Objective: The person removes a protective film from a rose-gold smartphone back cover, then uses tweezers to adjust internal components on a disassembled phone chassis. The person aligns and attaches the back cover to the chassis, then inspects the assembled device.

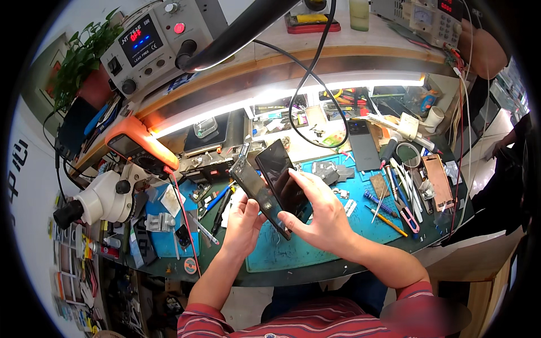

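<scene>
My left hand (pixel 242 228) grips a dark phone body (pixel 252 183) by its near-left side, the thumb along its edge. In my right hand (pixel 324 217) is a glossy black phone screen (pixel 277 163), fingers on its right edge and thumb reaching toward the body's lower end. The two slabs stand tilted, side by side in a narrow V, above a blue work mat (pixel 276 253). Whether they are joined at the lower end, I cannot tell. Beyond my right hand, a dark phone panel (pixel 363 149) leans at the back of the mat.
Right of the mat lie tweezers, screwdrivers and a pink-handled knife (pixel 408 218), with a copper-coloured phone plate (pixel 438 183). An orange multimeter (pixel 132 146) and white microscope part (pixel 96 200) stand left. A black cable (pixel 291 107) loops down from the shelf. Another person's arm (pixel 482 50) shows far right.
</scene>
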`<act>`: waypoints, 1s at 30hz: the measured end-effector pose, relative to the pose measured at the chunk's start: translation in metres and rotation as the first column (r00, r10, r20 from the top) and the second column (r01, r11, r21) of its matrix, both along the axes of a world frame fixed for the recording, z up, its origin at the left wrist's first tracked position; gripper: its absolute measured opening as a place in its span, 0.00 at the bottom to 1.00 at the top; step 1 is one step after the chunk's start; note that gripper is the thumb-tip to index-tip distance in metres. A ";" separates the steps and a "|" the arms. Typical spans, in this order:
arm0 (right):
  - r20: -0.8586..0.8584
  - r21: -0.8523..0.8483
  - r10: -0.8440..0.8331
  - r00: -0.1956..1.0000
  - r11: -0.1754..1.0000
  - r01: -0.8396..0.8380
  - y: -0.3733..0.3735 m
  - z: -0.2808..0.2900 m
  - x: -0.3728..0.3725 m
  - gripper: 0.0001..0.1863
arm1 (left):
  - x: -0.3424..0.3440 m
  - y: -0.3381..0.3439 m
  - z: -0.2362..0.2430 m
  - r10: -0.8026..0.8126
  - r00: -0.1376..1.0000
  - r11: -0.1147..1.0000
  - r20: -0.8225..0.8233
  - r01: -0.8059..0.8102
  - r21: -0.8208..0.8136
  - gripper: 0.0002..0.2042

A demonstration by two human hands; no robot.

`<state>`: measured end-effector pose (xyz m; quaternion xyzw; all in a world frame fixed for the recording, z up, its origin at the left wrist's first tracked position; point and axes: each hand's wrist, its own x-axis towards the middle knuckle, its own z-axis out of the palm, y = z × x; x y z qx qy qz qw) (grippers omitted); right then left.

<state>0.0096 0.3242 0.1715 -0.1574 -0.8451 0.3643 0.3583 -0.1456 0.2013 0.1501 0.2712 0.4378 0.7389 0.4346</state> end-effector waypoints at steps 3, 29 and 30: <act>-0.015 0.005 0.001 1.000 1.000 -0.001 0.001 0.001 0.000 0.39 | -0.001 0.000 -0.003 -0.010 1.000 1.000 0.009 0.010 0.006 0.30; 0.016 -0.029 0.003 1.000 1.000 -0.003 0.002 -0.001 -0.001 0.39 | -0.001 0.001 0.001 0.039 0.999 0.999 -0.034 -0.040 -0.036 0.30; 0.019 -0.027 0.002 1.000 1.000 -0.001 0.002 -0.002 -0.001 0.39 | -0.002 0.000 0.001 0.029 0.999 0.999 -0.030 -0.030 -0.038 0.29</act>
